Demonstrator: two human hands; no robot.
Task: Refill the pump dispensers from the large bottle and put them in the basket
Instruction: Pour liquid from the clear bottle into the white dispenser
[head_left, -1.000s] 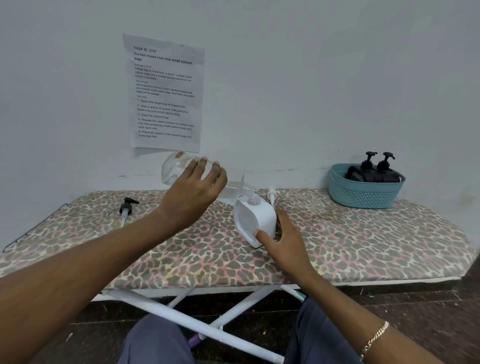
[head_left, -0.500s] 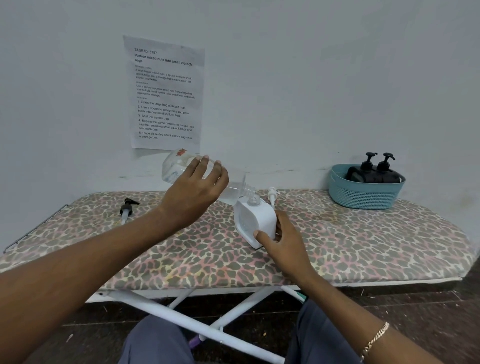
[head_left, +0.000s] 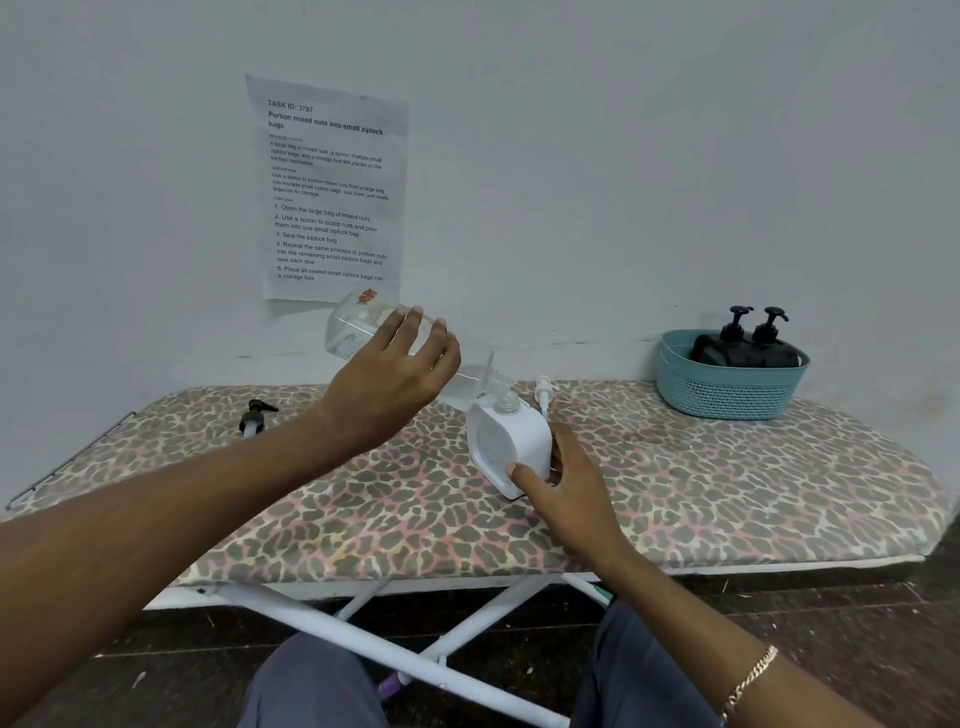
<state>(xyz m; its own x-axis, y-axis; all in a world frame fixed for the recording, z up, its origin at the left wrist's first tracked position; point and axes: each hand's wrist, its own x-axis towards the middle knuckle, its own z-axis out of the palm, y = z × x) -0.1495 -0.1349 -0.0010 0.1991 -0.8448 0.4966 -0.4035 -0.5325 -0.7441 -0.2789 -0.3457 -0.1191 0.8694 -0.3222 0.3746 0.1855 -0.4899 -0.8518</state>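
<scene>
My left hand (head_left: 387, 384) grips the one large clear bottle (head_left: 358, 325), fingers (head_left: 410, 332) wrapped over its side. The bottle is tipped down to the right, with its neck meeting the open mouth of the single white dispenser (head_left: 501, 441). Clear liquid sits in the lower end of the bottle near the neck.

My right hand (head_left: 566, 493) holds that dispenser low on its body, thumb on the front face and the other fingers curled round behind it. The dispenser stands, leaning a little, on the leopard-print ironing board (head_left: 727, 493).

Two loose pump heads are on the board. A white one (head_left: 544, 389) is just behind the white dispenser, and a black one (head_left: 254, 415) lies well apart to the left.

At the far right of the board stands one teal basket (head_left: 727, 395). It holds two black dispensers, the first (head_left: 727, 348) beside the second (head_left: 774, 348), both with pumps on.

One printed sheet (head_left: 332, 197) hangs on the wall, and one chain bracelet (head_left: 750, 680) is on my right wrist.
</scene>
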